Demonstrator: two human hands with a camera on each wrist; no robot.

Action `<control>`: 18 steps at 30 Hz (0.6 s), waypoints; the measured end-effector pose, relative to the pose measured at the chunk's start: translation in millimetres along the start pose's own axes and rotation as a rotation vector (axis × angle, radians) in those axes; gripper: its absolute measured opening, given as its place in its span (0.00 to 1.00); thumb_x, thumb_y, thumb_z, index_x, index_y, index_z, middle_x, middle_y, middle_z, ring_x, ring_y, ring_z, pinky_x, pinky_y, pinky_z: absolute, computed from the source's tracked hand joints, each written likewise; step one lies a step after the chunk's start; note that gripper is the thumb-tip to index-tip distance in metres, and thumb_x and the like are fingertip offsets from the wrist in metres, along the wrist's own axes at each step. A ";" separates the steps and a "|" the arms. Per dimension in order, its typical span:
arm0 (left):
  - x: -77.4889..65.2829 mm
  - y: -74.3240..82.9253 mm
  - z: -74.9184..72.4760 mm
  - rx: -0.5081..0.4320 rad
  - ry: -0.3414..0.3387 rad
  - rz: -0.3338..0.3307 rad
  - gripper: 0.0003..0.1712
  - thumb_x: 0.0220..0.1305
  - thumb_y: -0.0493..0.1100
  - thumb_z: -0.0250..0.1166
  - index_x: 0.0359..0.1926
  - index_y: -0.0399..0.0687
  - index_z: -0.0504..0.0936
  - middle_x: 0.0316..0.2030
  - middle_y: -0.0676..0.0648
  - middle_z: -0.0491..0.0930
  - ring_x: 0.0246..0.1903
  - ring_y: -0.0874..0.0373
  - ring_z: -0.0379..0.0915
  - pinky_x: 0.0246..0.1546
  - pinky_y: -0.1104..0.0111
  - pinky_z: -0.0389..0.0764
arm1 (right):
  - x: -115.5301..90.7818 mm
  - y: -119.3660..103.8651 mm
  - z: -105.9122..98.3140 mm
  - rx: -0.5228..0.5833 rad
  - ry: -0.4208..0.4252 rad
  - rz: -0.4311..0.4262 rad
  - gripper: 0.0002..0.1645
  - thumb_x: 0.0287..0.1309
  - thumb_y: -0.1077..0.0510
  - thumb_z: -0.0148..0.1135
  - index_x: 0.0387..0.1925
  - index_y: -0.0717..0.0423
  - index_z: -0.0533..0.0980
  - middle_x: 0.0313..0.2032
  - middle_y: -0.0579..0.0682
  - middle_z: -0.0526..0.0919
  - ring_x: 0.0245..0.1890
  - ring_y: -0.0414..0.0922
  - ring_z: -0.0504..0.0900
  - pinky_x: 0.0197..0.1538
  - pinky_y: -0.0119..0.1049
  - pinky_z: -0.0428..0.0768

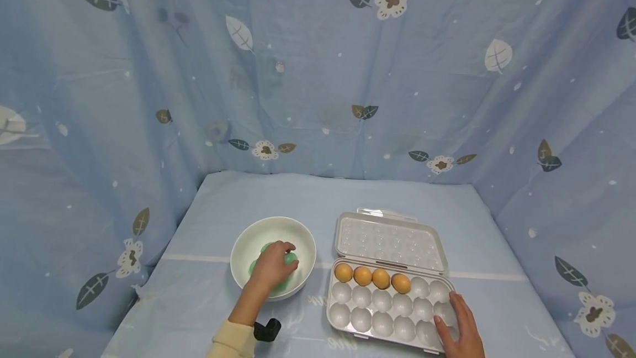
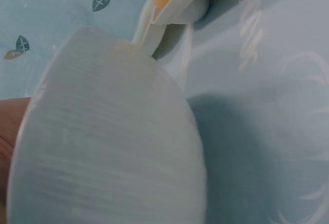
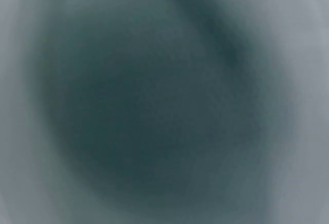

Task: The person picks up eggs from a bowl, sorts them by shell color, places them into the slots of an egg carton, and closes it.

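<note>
My left hand [image 1: 272, 266] reaches down into a white bowl [image 1: 241, 242], its fingers and thumb curled about a green egg [image 1: 290, 258]. More green shows around the hand, partly covered by it. The outside of the bowl [image 2: 108, 131] fills much of the left wrist view and hides the fingers there. To the right, an egg box [image 1: 330, 303] lies with its lid [image 1: 390, 239] folded back. Several orange eggs [image 1: 362, 275] sit in its far row, from the left end. My right hand [image 1: 463, 327] rests at the box's right end, fingers extended.
A pale blue cloth [image 1: 199, 291] covers the table, and patterned curtains [image 1: 318, 70] hang at the back and both sides. A black object [image 1: 267, 330] sits by the left wrist. The right wrist view is a dark blur.
</note>
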State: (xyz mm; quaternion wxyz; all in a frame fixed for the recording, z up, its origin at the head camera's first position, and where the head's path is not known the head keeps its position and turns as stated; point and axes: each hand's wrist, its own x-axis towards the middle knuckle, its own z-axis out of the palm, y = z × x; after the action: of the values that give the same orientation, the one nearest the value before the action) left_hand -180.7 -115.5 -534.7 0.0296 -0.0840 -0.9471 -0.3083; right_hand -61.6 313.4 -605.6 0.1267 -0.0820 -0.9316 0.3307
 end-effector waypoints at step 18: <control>2.0 -2.3 1.2 -0.042 0.045 0.058 0.21 0.58 0.41 0.77 0.52 0.41 0.86 0.48 0.43 0.86 0.47 0.48 0.84 0.47 0.54 0.85 | -0.4 -3.1 -1.6 -0.043 -0.039 0.045 0.45 0.72 0.41 0.59 0.78 0.60 0.55 0.73 0.69 0.58 0.73 0.71 0.58 0.70 0.72 0.59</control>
State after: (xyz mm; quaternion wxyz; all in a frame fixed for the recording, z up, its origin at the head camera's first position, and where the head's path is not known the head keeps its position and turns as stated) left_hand -183.2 -116.4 -536.8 0.0579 -0.1053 -0.9366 -0.3292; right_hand -60.9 311.9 -602.5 0.0994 -0.0993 -0.9388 0.3146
